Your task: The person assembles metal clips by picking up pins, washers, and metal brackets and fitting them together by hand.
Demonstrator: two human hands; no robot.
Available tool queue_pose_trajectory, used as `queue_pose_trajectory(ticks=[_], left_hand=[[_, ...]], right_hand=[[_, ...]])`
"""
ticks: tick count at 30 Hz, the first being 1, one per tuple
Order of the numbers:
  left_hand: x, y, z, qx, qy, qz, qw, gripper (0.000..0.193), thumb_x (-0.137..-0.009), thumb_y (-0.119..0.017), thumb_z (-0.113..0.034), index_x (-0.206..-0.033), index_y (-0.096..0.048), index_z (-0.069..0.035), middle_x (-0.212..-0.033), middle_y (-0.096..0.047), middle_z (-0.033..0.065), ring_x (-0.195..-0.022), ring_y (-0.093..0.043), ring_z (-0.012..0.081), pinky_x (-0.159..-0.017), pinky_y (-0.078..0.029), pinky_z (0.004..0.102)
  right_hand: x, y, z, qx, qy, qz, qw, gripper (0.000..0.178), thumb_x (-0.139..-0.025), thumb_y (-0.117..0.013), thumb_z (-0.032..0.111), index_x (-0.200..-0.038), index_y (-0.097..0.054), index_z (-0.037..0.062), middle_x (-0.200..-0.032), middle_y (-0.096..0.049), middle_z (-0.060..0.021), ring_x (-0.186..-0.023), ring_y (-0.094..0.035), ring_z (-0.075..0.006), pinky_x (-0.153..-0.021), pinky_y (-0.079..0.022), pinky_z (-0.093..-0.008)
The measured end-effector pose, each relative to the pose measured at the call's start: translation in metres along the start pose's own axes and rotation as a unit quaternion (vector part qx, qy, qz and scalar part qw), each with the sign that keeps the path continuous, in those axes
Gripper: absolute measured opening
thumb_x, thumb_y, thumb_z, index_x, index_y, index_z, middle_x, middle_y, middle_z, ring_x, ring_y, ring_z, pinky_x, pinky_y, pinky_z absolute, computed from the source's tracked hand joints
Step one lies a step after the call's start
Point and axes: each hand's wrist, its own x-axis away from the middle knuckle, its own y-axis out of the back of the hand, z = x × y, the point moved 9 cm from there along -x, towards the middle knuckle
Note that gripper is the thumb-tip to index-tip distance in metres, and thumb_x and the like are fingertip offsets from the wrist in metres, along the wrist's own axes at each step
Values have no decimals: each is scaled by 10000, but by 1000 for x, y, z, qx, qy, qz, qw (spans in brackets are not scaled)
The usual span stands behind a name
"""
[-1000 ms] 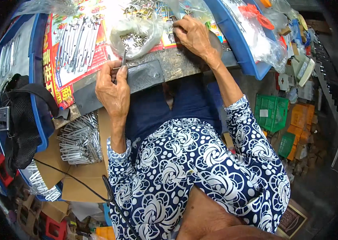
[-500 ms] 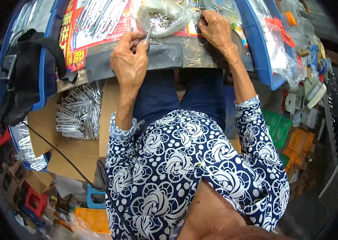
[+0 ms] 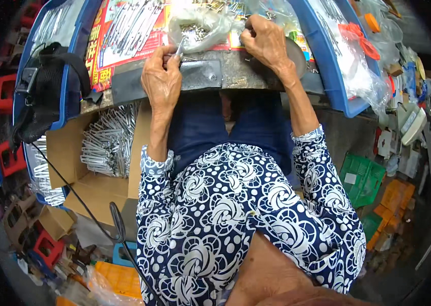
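Observation:
My left hand (image 3: 162,77) pinches a thin, shiny metal strip (image 3: 180,48) between thumb and fingers, its tip pointing up at the table's near edge. Right beside it lies a clear plastic bag (image 3: 221,36), its mouth spread around many small brassy metal bits. My right hand (image 3: 267,44) is closed at the bag's right side, thumb and fingertips together; whatever they hold is hidden. Below its wrist a dark round disc (image 3: 297,57) shows on the table. Long silvery metal strips (image 3: 133,29) lie in a row on the printed red and yellow sheet (image 3: 104,71).
Blue trays (image 3: 345,104) flank the table; the right one holds metal strips and plastic wrap. A black strap-like mesh item (image 3: 42,97) hangs over the left tray. A cardboard box (image 3: 106,191) of metal parts stands below left. A green crate (image 3: 360,178) sits low right.
My right hand has shifted slightly left, closer to the bag, uncovering more of the round disc. My left hand keeps its pinch on the strip. The whole view has shifted a little.

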Motion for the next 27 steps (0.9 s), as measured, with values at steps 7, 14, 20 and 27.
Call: queue_pose_trajectory(ticks=[7, 14, 20, 27], left_hand=[[3, -4, -16, -79, -60, 0, 995, 123, -703, -559, -89, -815, -580, -42, -805, -589, 114, -794, -514, 293, -737, -384, 375], [2, -3, -31, -152, -100, -19, 983, 175, -676, -571, -65, -850, -576, -58, -854, -561, 122, -867, -484, 296, -773, -359, 411], [5, -24, -85, 6, -180, 20, 983, 189, -695, -550, 18, -876, -582, -23, -824, -592, 122, -785, -557, 265, -736, -418, 342], [8, -46, -99, 110, -185, 68, 974, 164, -700, -590, 35, -859, -606, 0, -763, -608, 105, -667, -577, 177, -596, -444, 261]], right_hand=[[11, 5, -5, -159, -68, 14, 985, 114, -719, -511, 114, -735, -527, 3, -616, -556, -132, -550, -564, -263, -519, -439, -339], [23, 0, -10, -426, -170, 41, 887, 138, -752, -587, 102, -822, -579, -17, -642, -564, -8, -554, -478, -41, -479, -378, -186], [39, -35, 0, -683, -287, 93, 666, 116, -772, -594, 105, -845, -589, 15, -701, -564, 8, -536, -443, -14, -448, -324, -147], [45, -30, 22, -785, -294, 123, 531, 104, -777, -572, 80, -822, -554, -12, -674, -506, 5, -504, -385, -21, -423, -296, -132]])
